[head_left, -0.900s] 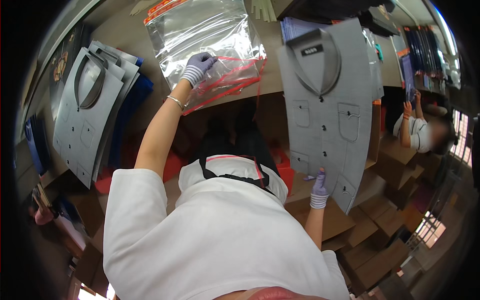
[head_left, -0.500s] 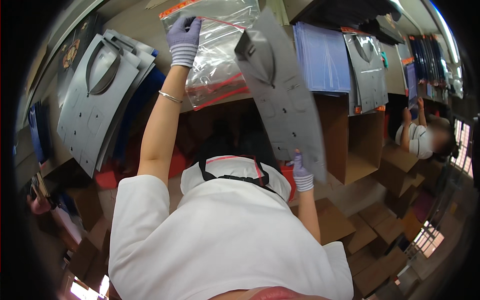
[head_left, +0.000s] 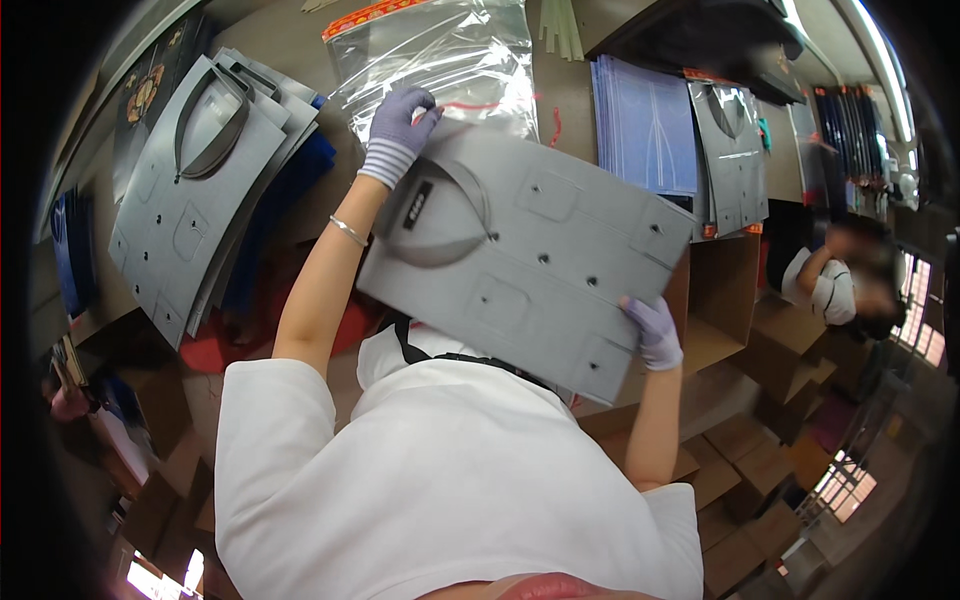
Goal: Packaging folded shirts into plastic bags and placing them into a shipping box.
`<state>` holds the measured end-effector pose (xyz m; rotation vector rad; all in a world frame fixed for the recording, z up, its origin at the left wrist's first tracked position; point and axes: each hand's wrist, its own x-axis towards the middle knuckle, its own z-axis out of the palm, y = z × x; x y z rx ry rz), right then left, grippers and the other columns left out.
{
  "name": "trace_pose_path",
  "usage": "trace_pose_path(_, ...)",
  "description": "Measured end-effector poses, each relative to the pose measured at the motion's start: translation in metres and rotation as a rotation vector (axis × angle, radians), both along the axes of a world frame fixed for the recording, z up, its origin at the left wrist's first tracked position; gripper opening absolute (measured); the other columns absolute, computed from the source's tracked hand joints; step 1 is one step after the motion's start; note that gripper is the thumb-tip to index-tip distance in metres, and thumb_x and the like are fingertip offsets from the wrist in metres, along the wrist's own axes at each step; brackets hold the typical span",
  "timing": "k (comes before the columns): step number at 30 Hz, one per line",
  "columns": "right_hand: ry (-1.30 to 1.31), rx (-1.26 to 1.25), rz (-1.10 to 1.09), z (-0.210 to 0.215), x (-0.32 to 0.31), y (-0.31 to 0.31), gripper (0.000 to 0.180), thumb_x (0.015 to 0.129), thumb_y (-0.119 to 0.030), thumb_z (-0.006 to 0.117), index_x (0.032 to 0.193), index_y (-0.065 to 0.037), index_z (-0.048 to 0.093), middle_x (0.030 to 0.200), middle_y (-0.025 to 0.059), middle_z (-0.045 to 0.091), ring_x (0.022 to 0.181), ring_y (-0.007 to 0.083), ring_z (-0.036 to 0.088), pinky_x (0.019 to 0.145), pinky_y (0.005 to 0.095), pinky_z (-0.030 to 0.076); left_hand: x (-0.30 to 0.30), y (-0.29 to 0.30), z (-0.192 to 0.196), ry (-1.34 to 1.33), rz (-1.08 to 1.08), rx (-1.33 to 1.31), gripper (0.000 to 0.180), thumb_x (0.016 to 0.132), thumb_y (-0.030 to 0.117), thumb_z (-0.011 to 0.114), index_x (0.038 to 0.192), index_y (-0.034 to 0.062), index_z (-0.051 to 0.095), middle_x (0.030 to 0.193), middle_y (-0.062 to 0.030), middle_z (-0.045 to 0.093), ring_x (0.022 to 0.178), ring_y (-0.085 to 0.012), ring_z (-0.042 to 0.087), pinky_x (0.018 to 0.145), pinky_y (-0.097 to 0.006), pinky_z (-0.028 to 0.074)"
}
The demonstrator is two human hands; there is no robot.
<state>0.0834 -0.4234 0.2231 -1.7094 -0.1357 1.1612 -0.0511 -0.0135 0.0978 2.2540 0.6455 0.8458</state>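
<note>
A folded grey shirt [head_left: 540,260], with buttons, pockets and a dark collar label, lies tilted in front of me, its collar to the left. My right hand [head_left: 655,335], in a lilac glove, grips its hem at the right end. My left hand [head_left: 403,125], in a lilac glove with a striped cuff, is just beyond the collar. Its fingers are pinched on the red-lined edge of a clear plastic bag [head_left: 440,60], which lies on the table with an orange printed strip at its far end. The shirt overlaps the bag's near part.
A stack of folded grey shirts [head_left: 160,215] stands to the left. Blue folded shirts [head_left: 645,125] and a bagged grey shirt [head_left: 735,165] lie to the right, above an open cardboard box [head_left: 720,300]. Another person [head_left: 835,285] works at the far right.
The shirt has swung from a steep slant on the right to lying more level across the front, its collar now near my left hand. My left hand has come lower and nearer.
</note>
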Motion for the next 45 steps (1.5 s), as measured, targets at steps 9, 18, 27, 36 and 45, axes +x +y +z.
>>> trace_pose_path(9, 0.025, 0.183, -0.263, -0.087, -0.003, -0.013, 0.049, 0.072, -0.02, 0.066, 0.112, 0.001, 0.049, 0.102, 0.0081, 0.056, 0.091, 0.0189, 0.054, 0.08, 0.0313, 0.043, -0.058, -0.029, -0.009, 0.191, 0.271, 0.08, 0.023, 0.069, 0.009, 0.062, 0.091, 0.0037, 0.055, 0.089, -0.0128, 0.056, 0.088, -0.0301, 0.052, 0.078, -0.037, 0.042)
trace_pose_path(18, 0.088, 0.256, -0.363, -0.084, -0.019, -0.004, 0.052, 0.071, -0.019, 0.067, 0.115, -0.002, 0.046, 0.102, 0.0079, 0.054, 0.093, 0.0204, 0.053, 0.083, 0.0351, 0.043, -0.101, -0.031, -0.013, 0.117, 0.3, 0.015, 0.008, 0.072, 0.006, 0.06, 0.079, 0.0027, 0.059, 0.079, -0.0104, 0.057, 0.076, -0.0285, 0.055, 0.069, -0.034, 0.045)
trace_pose_path(27, 0.08, 0.306, -0.45, -0.074, -0.031, 0.012, 0.054, 0.073, -0.02, 0.067, 0.117, -0.001, 0.043, 0.107, 0.0087, 0.052, 0.093, 0.0217, 0.053, 0.084, 0.0352, 0.043, -0.109, -0.041, -0.005, 0.061, 0.328, -0.042, 0.013, 0.072, 0.006, 0.061, 0.084, 0.003, 0.058, 0.082, -0.0113, 0.057, 0.075, -0.0263, 0.056, 0.067, -0.032, 0.046)
trace_pose_path(36, -0.089, 0.146, -0.12, -0.115, 0.017, -0.014, 0.04, 0.076, -0.02, 0.063, 0.108, 0.002, 0.051, 0.102, 0.0087, 0.056, 0.091, 0.0181, 0.052, 0.08, 0.0303, 0.042, -0.025, 0.003, -0.027, 0.436, 0.181, 0.098, 0.046, 0.069, 0.026, 0.066, 0.11, 0.0124, 0.05, 0.112, -0.0099, 0.049, 0.103, -0.0277, 0.048, 0.086, -0.04, 0.04)
trace_pose_path(45, 0.006, 0.056, -0.279, -0.069, 0.001, -0.056, 0.046, 0.07, -0.023, 0.068, 0.105, 0.001, 0.052, 0.099, 0.006, 0.055, 0.089, 0.017, 0.051, 0.08, 0.031, 0.041, -0.024, 0.095, -0.08, 0.661, 0.091, 0.362, 0.023, 0.074, 0.023, 0.06, 0.096, 0.0166, 0.061, 0.101, -0.0081, 0.057, 0.095, -0.0274, 0.053, 0.078, -0.037, 0.046)
